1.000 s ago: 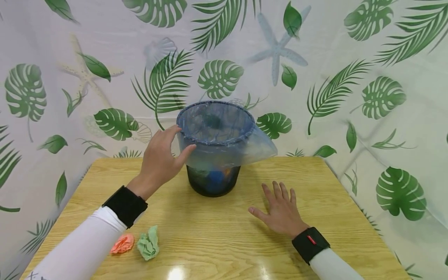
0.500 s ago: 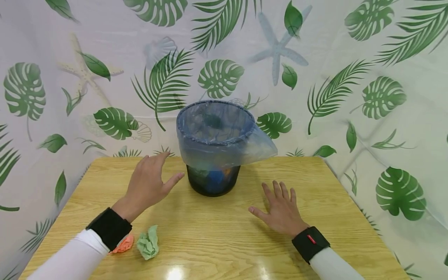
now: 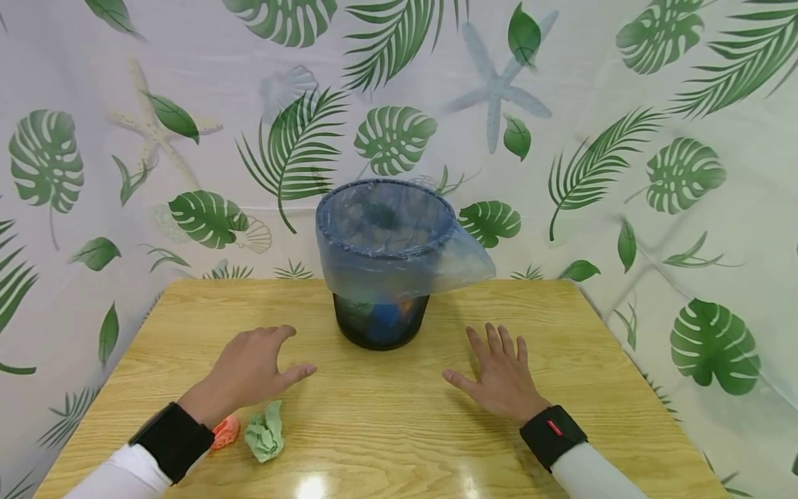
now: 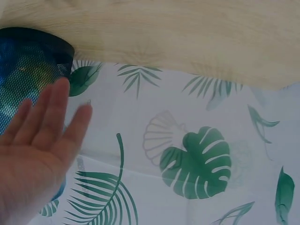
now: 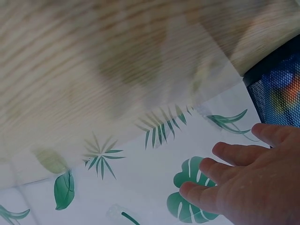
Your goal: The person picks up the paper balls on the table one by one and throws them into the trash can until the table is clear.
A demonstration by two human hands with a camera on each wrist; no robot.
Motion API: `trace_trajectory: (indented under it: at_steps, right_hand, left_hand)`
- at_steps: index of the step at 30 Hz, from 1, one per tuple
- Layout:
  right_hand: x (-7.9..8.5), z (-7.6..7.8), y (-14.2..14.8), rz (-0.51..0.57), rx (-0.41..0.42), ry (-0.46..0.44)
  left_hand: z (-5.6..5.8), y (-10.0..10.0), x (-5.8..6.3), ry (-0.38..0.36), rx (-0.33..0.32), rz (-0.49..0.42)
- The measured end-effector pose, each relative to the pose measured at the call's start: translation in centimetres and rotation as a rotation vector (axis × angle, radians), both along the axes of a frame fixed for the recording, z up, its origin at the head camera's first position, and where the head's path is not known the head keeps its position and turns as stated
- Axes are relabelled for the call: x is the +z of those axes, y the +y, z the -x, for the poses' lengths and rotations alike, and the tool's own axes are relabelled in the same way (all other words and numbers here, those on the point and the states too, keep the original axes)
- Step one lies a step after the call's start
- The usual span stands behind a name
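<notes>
My left hand hovers over the left side of the table with thumb and fingers spread, holding nothing. Close by its wrist lie a crumpled green paper ball and a crumpled orange paper ball, the orange one partly hidden behind the wristband. Flat on the table to the right, my right hand rests with fingers extended. Between and beyond both hands stands a black mesh wastebasket, lined with a translucent blue bag folded over its rim. Blue, green and orange contents show through the mesh.
The wooden table ends at a leaf-printed curtain behind the wastebasket. A loose corner of the bag sticks out to the right of the rim.
My left hand has drawn back from the wastebasket's rim, down and to the left toward the paper balls. The right hand has stayed in place.
</notes>
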State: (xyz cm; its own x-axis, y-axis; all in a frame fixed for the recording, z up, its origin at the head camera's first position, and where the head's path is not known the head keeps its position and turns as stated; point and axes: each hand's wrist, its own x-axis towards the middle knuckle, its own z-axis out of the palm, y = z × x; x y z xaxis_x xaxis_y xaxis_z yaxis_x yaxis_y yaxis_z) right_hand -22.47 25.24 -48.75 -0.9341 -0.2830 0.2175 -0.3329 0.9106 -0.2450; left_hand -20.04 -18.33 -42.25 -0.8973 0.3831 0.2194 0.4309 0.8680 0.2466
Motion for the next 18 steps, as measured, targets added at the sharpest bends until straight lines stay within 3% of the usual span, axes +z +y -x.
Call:
trace_trajectory:
  at_steps: [8,12,18]
  right_hand:
    - [0.0,-0.1,0.2,-0.005,-0.007,-0.001]
    - [0.0,-0.2,0.1,-0.003,-0.005,-0.005]
    - [0.0,-0.2,0.0,-0.004,-0.001,-0.008]
  left_hand:
    - [-1.0,-1.8,-0.7,-0.363,-0.092,0.068]
    - [-1.3,-2.4,-1.1,-0.449,-0.168,0.102]
    - [-1.8,-2.6,-1.6,-0.519,-0.195,0.127]
